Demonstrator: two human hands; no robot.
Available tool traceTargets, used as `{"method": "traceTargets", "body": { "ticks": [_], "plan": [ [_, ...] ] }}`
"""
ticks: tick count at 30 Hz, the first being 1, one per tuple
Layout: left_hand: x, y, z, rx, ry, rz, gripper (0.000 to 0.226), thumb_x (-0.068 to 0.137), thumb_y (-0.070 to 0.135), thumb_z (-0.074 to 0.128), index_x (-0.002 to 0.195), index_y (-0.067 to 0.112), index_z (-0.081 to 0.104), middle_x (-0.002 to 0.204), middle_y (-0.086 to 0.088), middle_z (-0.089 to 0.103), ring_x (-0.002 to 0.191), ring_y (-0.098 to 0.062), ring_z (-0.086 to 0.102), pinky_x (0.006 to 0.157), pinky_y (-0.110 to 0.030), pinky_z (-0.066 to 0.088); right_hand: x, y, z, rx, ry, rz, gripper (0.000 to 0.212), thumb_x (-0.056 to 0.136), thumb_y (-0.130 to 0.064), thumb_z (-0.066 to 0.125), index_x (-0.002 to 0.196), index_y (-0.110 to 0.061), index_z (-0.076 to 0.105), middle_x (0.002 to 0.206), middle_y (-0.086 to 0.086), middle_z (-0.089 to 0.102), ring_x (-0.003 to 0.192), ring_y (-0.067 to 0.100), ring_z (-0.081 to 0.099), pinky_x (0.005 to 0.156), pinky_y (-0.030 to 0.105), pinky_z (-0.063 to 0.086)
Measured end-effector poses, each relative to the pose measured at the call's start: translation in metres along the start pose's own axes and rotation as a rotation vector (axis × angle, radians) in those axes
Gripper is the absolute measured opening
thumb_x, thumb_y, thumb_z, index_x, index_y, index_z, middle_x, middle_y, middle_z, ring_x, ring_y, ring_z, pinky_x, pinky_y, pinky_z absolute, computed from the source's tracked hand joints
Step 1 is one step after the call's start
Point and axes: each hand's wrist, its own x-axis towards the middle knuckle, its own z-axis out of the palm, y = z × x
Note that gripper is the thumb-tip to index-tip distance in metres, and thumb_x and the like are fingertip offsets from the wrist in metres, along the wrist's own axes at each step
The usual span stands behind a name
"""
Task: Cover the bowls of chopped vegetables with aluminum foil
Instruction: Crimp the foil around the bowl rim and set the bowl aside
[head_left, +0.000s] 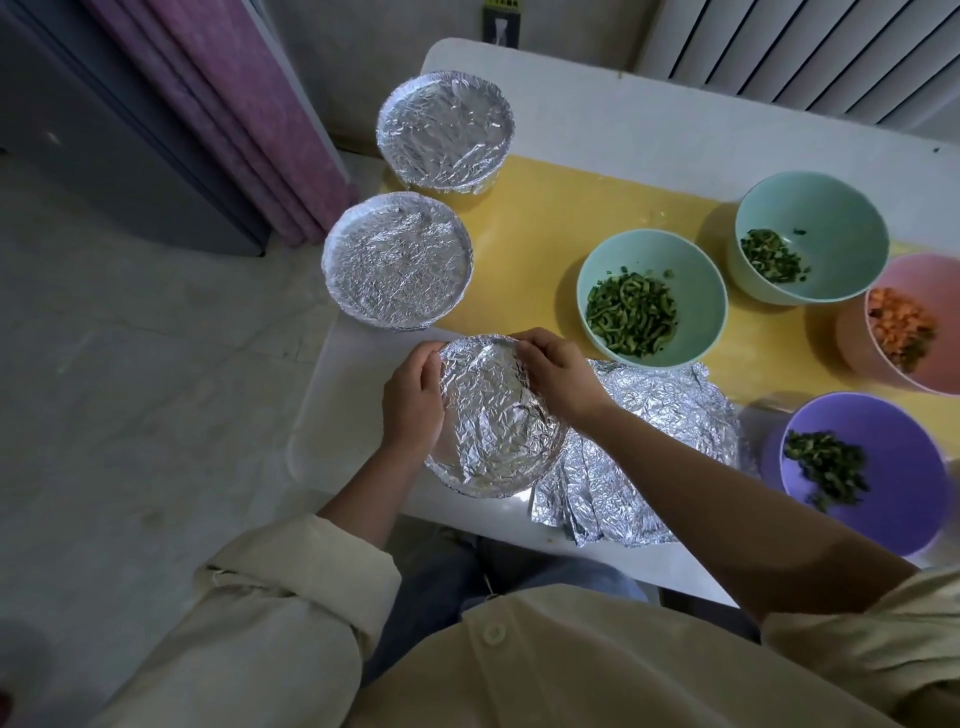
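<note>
A foil-wrapped bowl (491, 421) sits near the table's front left edge. My left hand (413, 400) grips its left rim. My right hand (558, 371) pinches the foil at its far rim. Two more foil-covered bowls (397, 260) (444, 130) stand behind it along the left edge. Uncovered are two green bowls (652, 299) (810, 236) of chopped greens, a pink bowl (906, 322) of orange pieces, and a purple bowl (867, 467) of greens. Loose foil sheets (649, 457) lie just right of the held bowl, partly under my right forearm.
The white table (623, 114) carries a yellow mat (535, 234) under the bowls. Its left edge drops off to the floor, close to the covered bowls. A radiator (805, 47) stands behind the table and a purple curtain (234, 114) hangs at the left.
</note>
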Motion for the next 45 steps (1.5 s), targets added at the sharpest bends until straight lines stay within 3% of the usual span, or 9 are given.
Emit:
{"method": "traceTargets", "body": {
  "ticks": [15, 19, 24, 29, 33, 36, 38, 40, 45],
  "plan": [
    [0.000, -0.003, -0.002, 0.005, 0.022, 0.028, 0.028, 0.105, 0.012, 0.042, 0.116, 0.005, 0.066, 0.098, -0.016, 0.070, 0.092, -0.032, 0.063, 0.069, -0.023, 0.036, 0.010, -0.012, -0.008, -0.055, -0.163, -0.035, 0.030, 0.104, -0.014, 0.042, 0.126, -0.019, 0.061, 0.075, -0.002, 0.057, 0.067, 0.017, 0.049, 0.062, 0.027, 0.040],
    [-0.001, 0.000, -0.001, 0.017, 0.029, 0.036, 0.028, 0.105, 0.012, 0.042, 0.116, 0.005, 0.067, 0.099, -0.018, 0.070, 0.093, -0.032, 0.064, 0.070, -0.023, 0.038, 0.012, -0.010, -0.003, -0.089, -0.135, -0.071, 0.025, 0.103, -0.011, 0.044, 0.117, -0.013, 0.064, 0.080, -0.020, 0.064, 0.071, -0.006, 0.055, 0.071, 0.020, 0.042],
    [-0.002, 0.003, 0.000, 0.028, 0.046, 0.020, 0.028, 0.104, 0.011, 0.042, 0.116, 0.006, 0.067, 0.100, -0.014, 0.071, 0.091, -0.027, 0.063, 0.071, -0.023, 0.036, 0.014, -0.012, -0.005, -0.088, -0.175, -0.007, 0.023, 0.102, -0.019, 0.046, 0.108, -0.028, 0.066, 0.088, 0.003, 0.066, 0.079, 0.015, 0.056, 0.075, 0.033, 0.043],
    [-0.003, -0.002, -0.008, 0.001, 0.084, -0.027, 0.024, 0.104, 0.011, 0.041, 0.103, 0.005, 0.065, 0.084, -0.003, 0.064, 0.075, -0.018, 0.052, 0.068, -0.026, 0.033, -0.009, -0.027, -0.011, -0.114, -0.041, 0.000, 0.041, 0.102, -0.023, 0.047, 0.142, -0.013, 0.047, 0.141, 0.002, 0.052, 0.125, 0.009, 0.047, 0.104, 0.024, 0.035],
    [-0.009, -0.006, -0.016, 0.003, 0.059, -0.052, 0.022, 0.103, 0.016, 0.043, 0.099, 0.007, 0.062, 0.073, 0.004, 0.058, 0.074, -0.023, 0.052, 0.068, -0.031, 0.034, -0.051, -0.019, -0.003, -0.038, 0.306, 0.044, 0.037, 0.100, -0.021, 0.052, 0.134, -0.009, 0.056, 0.127, 0.001, 0.062, 0.114, 0.008, 0.056, 0.098, 0.022, 0.043],
    [-0.018, -0.007, -0.020, 0.062, 0.126, -0.073, 0.028, 0.102, 0.024, 0.046, 0.107, 0.008, 0.069, 0.092, -0.009, 0.071, 0.087, -0.031, 0.062, 0.069, -0.030, 0.035, -0.078, -0.013, 0.009, -0.057, 0.505, 0.089, 0.024, 0.096, -0.019, 0.058, 0.108, -0.002, 0.069, 0.090, 0.001, 0.070, 0.081, 0.005, 0.061, 0.073, 0.023, 0.045],
    [-0.026, -0.007, -0.021, 0.139, 0.199, -0.107, 0.032, 0.100, 0.029, 0.050, 0.085, 0.009, 0.069, 0.082, -0.011, 0.070, 0.080, -0.036, 0.059, 0.064, -0.032, 0.031, -0.086, -0.010, 0.017, -0.068, 0.559, 0.090, 0.024, 0.093, -0.017, 0.063, 0.088, 0.005, 0.068, 0.067, 0.011, 0.066, 0.059, 0.010, 0.054, 0.059, 0.032, 0.041],
    [-0.033, -0.006, -0.022, 0.174, 0.213, -0.098, 0.045, 0.099, 0.023, 0.051, 0.056, 0.012, 0.045, 0.054, -0.008, 0.047, 0.061, -0.034, 0.040, 0.057, -0.035, 0.022, -0.086, -0.009, 0.023, -0.080, 0.591, 0.119, 0.023, 0.091, -0.014, 0.063, 0.088, 0.009, 0.067, 0.073, 0.026, 0.065, 0.058, 0.017, 0.054, 0.059, 0.038, 0.046],
    [-0.028, -0.007, -0.028, 0.210, 0.147, -0.094, 0.051, 0.097, 0.012, 0.049, 0.055, 0.017, 0.021, 0.050, -0.003, 0.019, 0.052, -0.018, 0.014, 0.050, -0.036, 0.012, -0.081, -0.013, 0.028, -0.046, 0.665, 0.182, 0.012, 0.086, -0.004, 0.064, 0.089, 0.000, 0.075, 0.061, 0.011, 0.063, 0.058, 0.011, 0.047, 0.058, 0.025, 0.044]
  ]
}}
